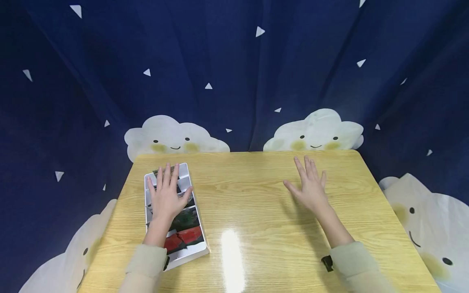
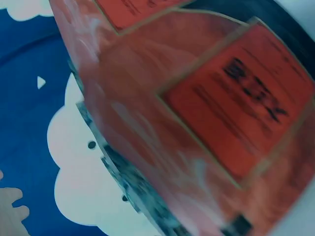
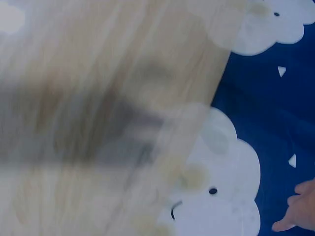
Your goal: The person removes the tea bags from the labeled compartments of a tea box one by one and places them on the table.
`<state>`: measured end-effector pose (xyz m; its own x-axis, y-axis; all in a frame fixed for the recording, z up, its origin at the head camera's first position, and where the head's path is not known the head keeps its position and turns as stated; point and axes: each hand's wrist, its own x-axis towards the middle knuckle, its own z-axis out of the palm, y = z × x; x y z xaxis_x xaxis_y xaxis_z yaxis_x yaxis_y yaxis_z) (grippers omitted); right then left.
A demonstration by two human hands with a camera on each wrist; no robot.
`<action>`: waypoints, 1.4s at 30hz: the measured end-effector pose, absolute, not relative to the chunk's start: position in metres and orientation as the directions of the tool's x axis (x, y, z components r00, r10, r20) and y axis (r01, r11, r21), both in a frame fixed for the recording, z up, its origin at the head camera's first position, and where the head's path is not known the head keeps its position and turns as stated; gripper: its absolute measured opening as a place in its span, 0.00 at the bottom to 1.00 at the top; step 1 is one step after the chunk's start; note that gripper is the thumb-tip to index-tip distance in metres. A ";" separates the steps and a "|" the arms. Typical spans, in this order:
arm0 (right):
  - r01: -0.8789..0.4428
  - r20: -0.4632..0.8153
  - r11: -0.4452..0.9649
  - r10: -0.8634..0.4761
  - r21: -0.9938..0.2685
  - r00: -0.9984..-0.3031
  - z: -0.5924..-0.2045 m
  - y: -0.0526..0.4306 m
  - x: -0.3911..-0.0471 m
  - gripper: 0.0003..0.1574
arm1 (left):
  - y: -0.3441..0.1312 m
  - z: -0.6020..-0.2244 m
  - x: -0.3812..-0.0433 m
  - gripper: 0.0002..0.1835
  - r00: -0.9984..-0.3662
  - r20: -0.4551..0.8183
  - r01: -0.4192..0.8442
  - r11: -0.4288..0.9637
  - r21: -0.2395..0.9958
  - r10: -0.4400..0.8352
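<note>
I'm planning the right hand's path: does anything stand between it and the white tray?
Nothing visible stands between the right hand and the white tray, just bare table; the left hand covers part of the tray.

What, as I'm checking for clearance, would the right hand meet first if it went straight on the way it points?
Probably the cloud ahead on the curtain, beyond the table; depth and tilt of the right hand are hard to judge.

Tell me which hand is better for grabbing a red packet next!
Probably the left hand: it is over the white tray with the red packets, though its fingers reach past them, so it may need to draw back. The right hand is well away, above the wooden table.
</note>
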<state>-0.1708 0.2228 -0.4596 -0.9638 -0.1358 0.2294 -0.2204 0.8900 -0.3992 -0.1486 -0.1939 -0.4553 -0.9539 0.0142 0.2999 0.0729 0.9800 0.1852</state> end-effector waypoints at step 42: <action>-0.539 0.208 0.743 -0.499 -0.397 -0.841 -0.514 -0.003 -0.140 0.48 | -0.290 -0.524 -0.070 0.41 -0.948 0.312 0.027 0.958 0.285 -0.066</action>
